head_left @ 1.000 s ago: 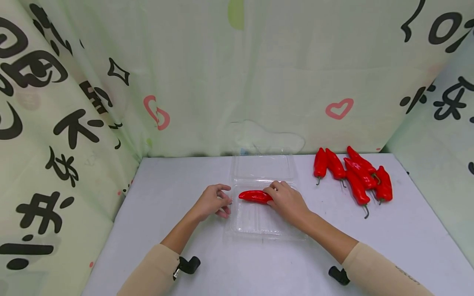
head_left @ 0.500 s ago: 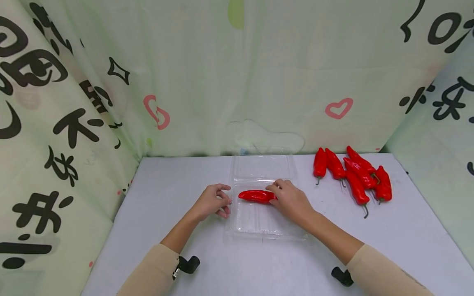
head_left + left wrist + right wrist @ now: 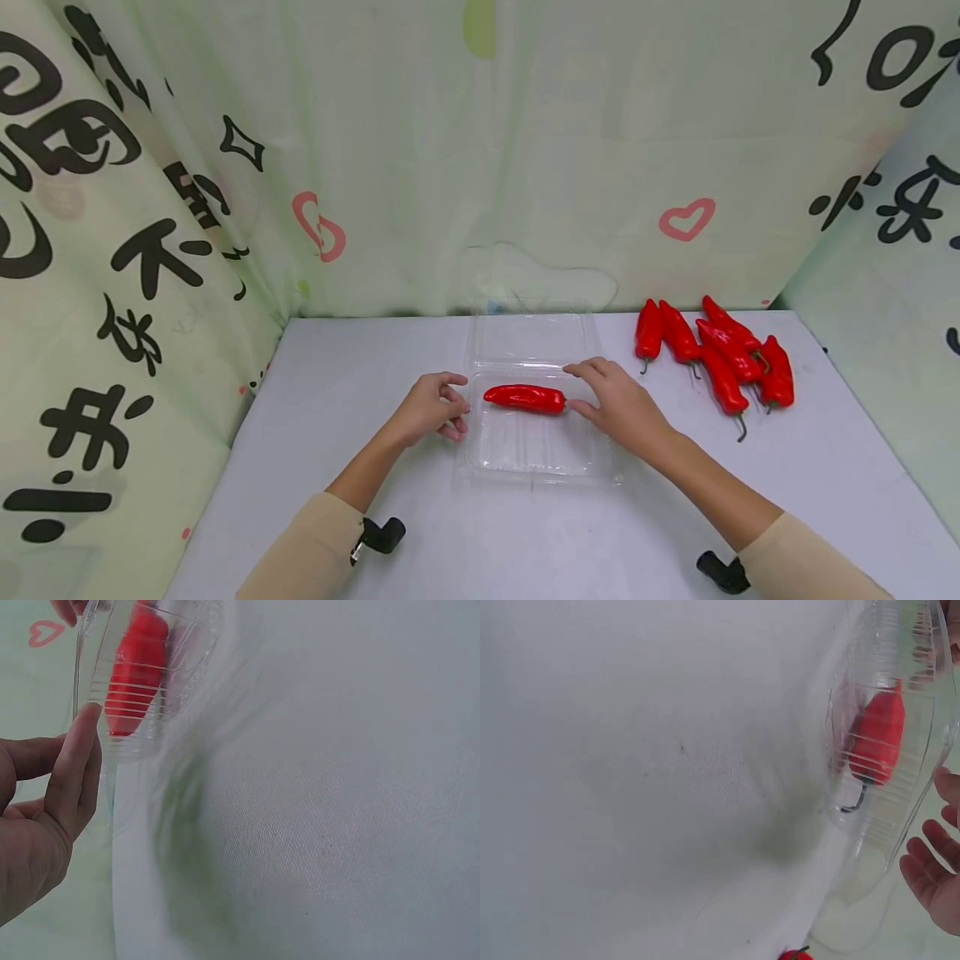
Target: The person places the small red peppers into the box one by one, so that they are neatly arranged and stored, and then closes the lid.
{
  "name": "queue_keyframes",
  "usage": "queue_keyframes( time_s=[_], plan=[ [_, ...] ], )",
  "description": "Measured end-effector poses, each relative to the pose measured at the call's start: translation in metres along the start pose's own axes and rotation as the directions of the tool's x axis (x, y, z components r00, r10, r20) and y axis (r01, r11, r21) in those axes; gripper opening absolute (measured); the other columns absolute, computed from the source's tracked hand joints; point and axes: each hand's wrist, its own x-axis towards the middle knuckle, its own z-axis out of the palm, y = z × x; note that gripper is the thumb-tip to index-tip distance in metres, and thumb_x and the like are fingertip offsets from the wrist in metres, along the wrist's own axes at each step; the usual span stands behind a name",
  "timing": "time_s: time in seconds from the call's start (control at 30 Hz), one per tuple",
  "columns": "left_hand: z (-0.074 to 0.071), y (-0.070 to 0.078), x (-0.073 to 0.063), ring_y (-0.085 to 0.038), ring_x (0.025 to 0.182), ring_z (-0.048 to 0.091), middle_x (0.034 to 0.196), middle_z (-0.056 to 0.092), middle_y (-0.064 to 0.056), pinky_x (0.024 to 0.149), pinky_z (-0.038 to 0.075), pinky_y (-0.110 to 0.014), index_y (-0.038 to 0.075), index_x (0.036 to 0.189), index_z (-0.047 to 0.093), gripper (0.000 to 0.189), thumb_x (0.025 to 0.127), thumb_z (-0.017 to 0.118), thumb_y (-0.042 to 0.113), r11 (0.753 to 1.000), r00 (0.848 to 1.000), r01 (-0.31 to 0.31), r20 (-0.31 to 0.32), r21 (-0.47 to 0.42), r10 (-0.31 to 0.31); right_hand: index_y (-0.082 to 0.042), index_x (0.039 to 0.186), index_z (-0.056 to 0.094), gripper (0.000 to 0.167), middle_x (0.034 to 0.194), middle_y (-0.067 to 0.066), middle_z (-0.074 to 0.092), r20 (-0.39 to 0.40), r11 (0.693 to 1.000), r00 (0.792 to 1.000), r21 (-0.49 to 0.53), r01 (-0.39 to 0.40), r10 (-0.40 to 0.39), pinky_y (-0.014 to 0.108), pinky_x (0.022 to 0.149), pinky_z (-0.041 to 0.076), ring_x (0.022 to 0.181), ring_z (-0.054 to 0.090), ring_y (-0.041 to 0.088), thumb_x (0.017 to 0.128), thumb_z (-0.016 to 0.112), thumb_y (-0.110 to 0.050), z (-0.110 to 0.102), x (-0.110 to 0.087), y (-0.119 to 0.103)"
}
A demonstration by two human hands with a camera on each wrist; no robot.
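One red chili pepper (image 3: 525,398) lies crosswise in the bottom half of a clear plastic clamshell box (image 3: 517,454), its lid (image 3: 534,340) folded back. My left hand (image 3: 431,410) is at the box's left wall with loosely bent fingers. In the left wrist view a fingertip (image 3: 91,711) appears to touch that wall. My right hand (image 3: 626,410) hovers over the box's right side, fingers spread and holding nothing, just off the pepper's stem end. The right wrist view shows the pepper's dark curved stem (image 3: 861,796) through the clear wall.
Several more red peppers (image 3: 727,342) lie in a loose group at the table's back right. A white table (image 3: 375,350) bears everything. Behind it and at both sides hangs a pale green printed curtain (image 3: 390,167).
My right hand has let go of the pepper and drawn back to the right, its fingers spreading. The pepper stays in the box. My left hand has not moved.
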Motion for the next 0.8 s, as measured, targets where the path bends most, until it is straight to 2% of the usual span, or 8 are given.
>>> queue_keyframes(
  time_s=[0.33, 0.8],
  plan=[
    [0.0, -0.001, 0.0, -0.036, 0.073, 0.074, 0.102, 0.067, -0.025, 0.058, 0.063, -0.031, -0.002, 0.144, 0.052, 0.052, 0.096, 0.07, 0.001, 1.0, 1.0, 0.0, -0.008, 0.002, 0.0, -0.007, 0.145, 0.053, 0.07, 0.139, 0.02, 0.058, -0.049, 0.994, 0.995, 0.064, -0.089, 0.092, 0.06, 0.094, 0.058, 0.127, 0.056, 0.04, 0.085, 0.085, -0.023, -0.024, -0.015, 0.029],
    [0.0, -0.001, 0.0, -0.035, 0.072, 0.074, 0.103, 0.067, -0.024, 0.059, 0.063, -0.032, -0.001, 0.143, 0.053, 0.05, 0.096, 0.069, 0.0, 1.0, 1.0, 0.01, -0.011, 0.005, -0.01, 0.0, 0.153, 0.041, 0.093, 0.148, 0.029, 0.047, -0.095, 0.981, 0.977, 0.066, -0.184, 0.19, 0.074, 0.093, 0.05, 0.133, 0.045, 0.051, 0.077, 0.091, -0.021, -0.045, -0.04, 0.078]
  ],
)
